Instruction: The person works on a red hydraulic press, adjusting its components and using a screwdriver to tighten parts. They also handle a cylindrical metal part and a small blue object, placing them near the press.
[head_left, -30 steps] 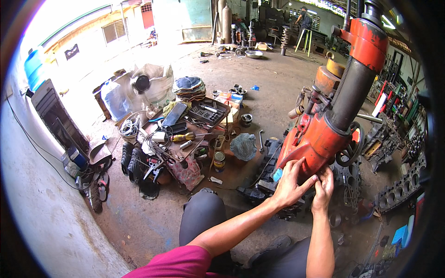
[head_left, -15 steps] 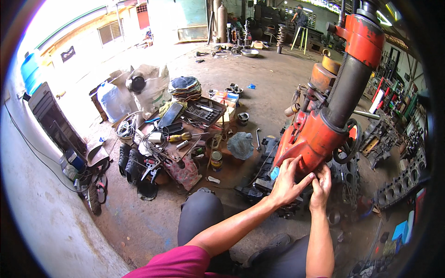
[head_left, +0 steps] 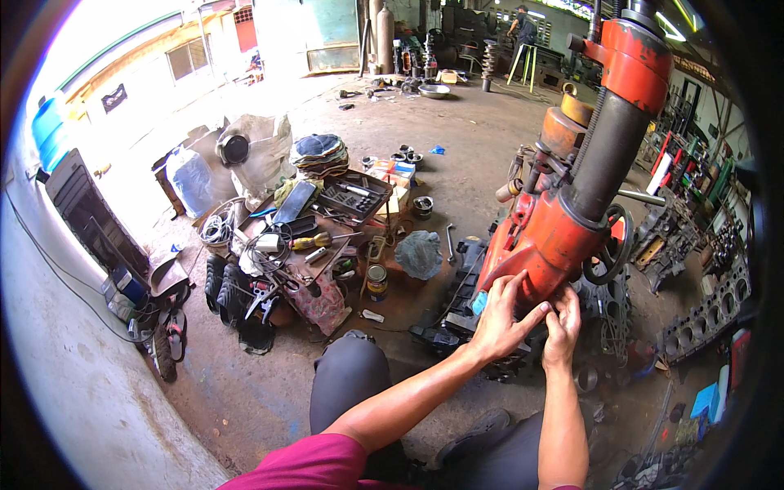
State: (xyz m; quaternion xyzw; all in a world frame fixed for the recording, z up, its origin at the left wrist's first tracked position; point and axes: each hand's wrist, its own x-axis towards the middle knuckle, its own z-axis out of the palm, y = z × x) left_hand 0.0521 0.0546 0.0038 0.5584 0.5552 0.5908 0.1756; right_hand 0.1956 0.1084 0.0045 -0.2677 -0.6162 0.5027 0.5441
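One red machine housing (head_left: 549,238) stands on a dark column at the right of the workshop floor, above a dark engine block (head_left: 457,314). The left hand (head_left: 500,320) lies spread and flat against its lower edge, holding nothing, while the right hand (head_left: 563,325) curls narrow beneath it, its grip hidden. To the left, one black tool tray (head_left: 353,198) holds small metal tools, and one tin can (head_left: 376,282) stands on the floor.
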